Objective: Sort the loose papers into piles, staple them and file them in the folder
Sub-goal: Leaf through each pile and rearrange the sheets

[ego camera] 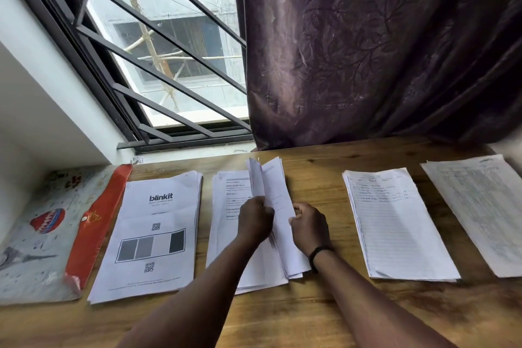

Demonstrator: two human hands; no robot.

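Left hand (255,219) and right hand (309,225) pinch loose sheets (272,195) at frame centre. Four paper piles (395,223) line the bench (310,316). A folder (48,237) lies lower left.

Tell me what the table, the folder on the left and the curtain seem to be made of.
Table: wood or wood-look laminate, with visible grain and knots and a low sheen; which of the two is unclear. Folder: probably thin plastic, printed and slightly glossy, with an orange flap and a snap button. Curtain: dark purple fabric, satiny, with a leaf pattern and soft folds.
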